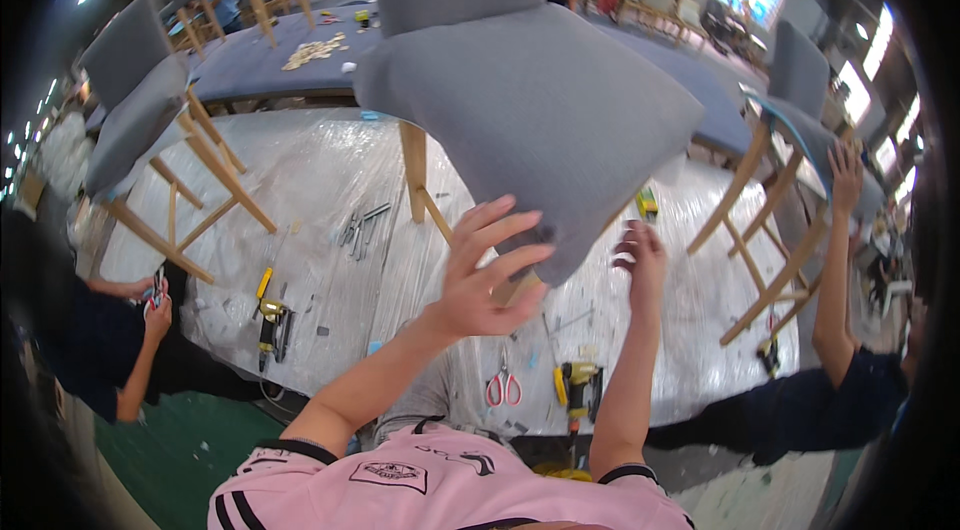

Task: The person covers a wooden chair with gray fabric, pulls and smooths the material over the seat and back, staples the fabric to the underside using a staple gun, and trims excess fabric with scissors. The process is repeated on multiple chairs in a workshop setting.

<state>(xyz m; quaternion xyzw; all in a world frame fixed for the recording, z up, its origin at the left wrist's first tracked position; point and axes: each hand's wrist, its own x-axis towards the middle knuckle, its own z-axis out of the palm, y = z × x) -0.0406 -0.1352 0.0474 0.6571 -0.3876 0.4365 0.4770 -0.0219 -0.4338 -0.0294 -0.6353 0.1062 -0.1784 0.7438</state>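
A grey upholstered chair (530,100) with wooden legs stands on the plastic-covered table (320,190) in front of me. My left hand (485,275) is raised with fingers spread, just below the front corner of the seat cushion. The fingertips reach the fabric edge. My right hand (642,260) is lifted beside that same corner, fingers loosely bent, holding nothing that I can see. Red-handled scissors (504,388) and a yellow power tool (578,390) lie on the table near my chest.
Another grey chair (140,110) stands at the left, a third (800,100) at the right with a person's raised hand (845,175) on it. A person at the left (130,330) holds a small tool. A yellow tool (268,315) and metal pliers (360,225) lie on the plastic.
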